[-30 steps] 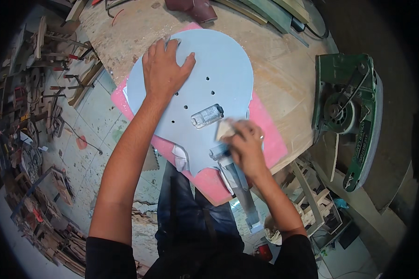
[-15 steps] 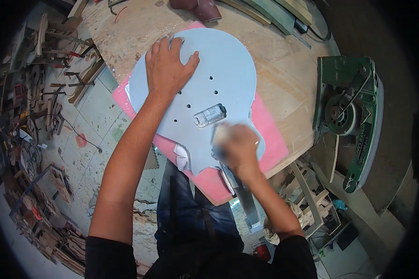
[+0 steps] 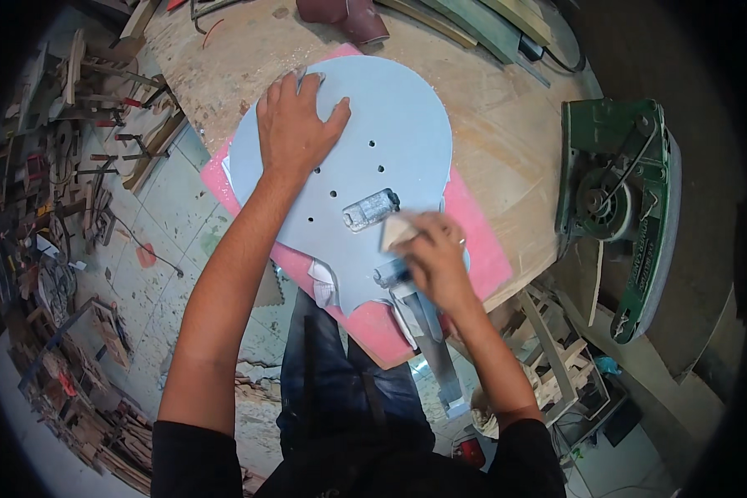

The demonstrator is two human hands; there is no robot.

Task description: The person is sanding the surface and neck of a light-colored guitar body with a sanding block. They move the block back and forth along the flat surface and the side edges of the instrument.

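A pale blue-grey electric guitar body (image 3: 390, 95) lies on a pink foam sheet (image 3: 483, 249), with its neck (image 3: 437, 365) pointing toward me. Small dark holes and two rectangular pickup cavities show in its face. Spread flat on the body's far left part is my left hand (image 3: 297, 129), thumb apart, holding nothing. The fingers of my right hand (image 3: 440, 259) are closed around a small cream-coloured block (image 3: 397, 231), which looks like a sanding block. That block rests on the face between the two cavities; my right hand partly covers the nearer one.
Beneath the foam is a wooden workbench (image 3: 506, 158). A green belt-driven machine (image 3: 614, 199) stands at the right. Wood strips (image 3: 481, 29) and a dark red piece (image 3: 349, 18) lie along the far edge. Clamps and wood scraps (image 3: 100, 415) crowd the floor at left.
My right hand was blurred by motion and now shows clearly, with the block at nearly the same place on the body. My left hand stays where it was.
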